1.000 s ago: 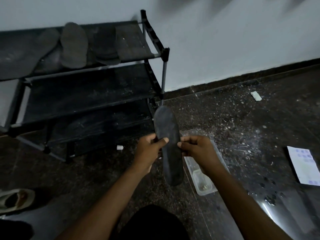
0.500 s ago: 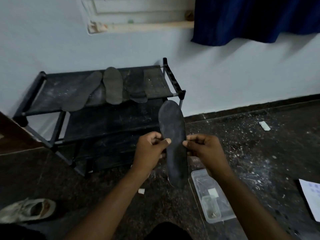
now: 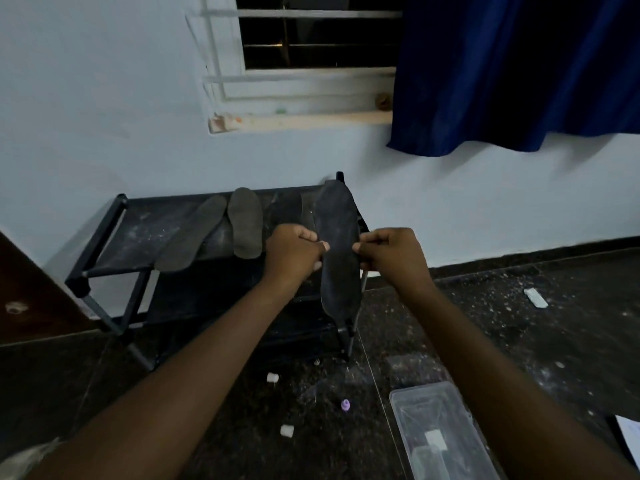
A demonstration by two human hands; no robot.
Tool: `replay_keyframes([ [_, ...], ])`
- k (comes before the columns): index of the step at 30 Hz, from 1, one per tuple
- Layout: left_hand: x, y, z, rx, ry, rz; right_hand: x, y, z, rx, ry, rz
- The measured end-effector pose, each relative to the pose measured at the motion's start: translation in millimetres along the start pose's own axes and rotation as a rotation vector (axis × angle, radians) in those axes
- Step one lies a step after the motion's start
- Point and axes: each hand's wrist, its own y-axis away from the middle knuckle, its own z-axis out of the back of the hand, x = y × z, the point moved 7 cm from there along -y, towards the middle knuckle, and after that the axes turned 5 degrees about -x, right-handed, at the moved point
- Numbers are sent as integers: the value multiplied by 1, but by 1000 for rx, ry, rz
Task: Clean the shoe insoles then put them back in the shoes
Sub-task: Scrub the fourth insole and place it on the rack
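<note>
**Dark insole held up in both hands, shelf next**

Black foam-like insole (image 3: 338, 251) hangs upright in the air, toe end up, heel end down, in front of the right end of the shoe rack (image 3: 104, 268). Left hand (image 3: 294, 252) pinches its left edge at about mid-length, thumb on the near face. Right hand (image 3: 388, 252) pinches the opposite edge at the same height. Both hands are closed on the insole, fingers curled, one each side, with the insole's width between them.

Step in hand, as I judge it: the cleaning stage, with this piece either being checked over or carried to join the others. Two more insoles (image 3: 194, 233) lie flat on the rack's top shelf, left of centre, side by side, the left one overhanging the front edge. A further dark shape behind the left hand may be a third; too hidden to say.

Next move, by my reading: lower the insole flat onto the free patch at the right end of the top shelf, clear of the front edge so it does not slide off. It looks thin and floppy, so a two-sided hold suits it.

One pale shoe (image 3: 20, 459) shows only as a blur at the bottom left corner of the floor, well apart from the hands. Clear plastic tub (image 3: 412, 400) sits on the floor below the right forearm.

Refitting not yet begun.
</note>
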Motion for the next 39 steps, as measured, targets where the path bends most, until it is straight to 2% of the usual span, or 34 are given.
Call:
replay_keyframes([
  [9, -20, -79, -12, -67, -297, -44, 6, -83, -33, -25, 203, -30],
  [18, -20, -115, -23, -75, -466, -51, -11, -131, -55, -26, 321, -73],
  [24, -18, -123, -31, -69, -536, -90, -19, -150, -63, -29, 451, -61],
  [29, -9, -125, -31, -49, -549, -52, -27, -153, -67, -31, 542, -37],
  [36, 19, -149, -31, -52, -542, 4, -30, -155, -68, -25, 558, 42],
  [39, 7, -133, -25, -36, -493, 17, -17, -140, -64, -40, 575, 92],
])
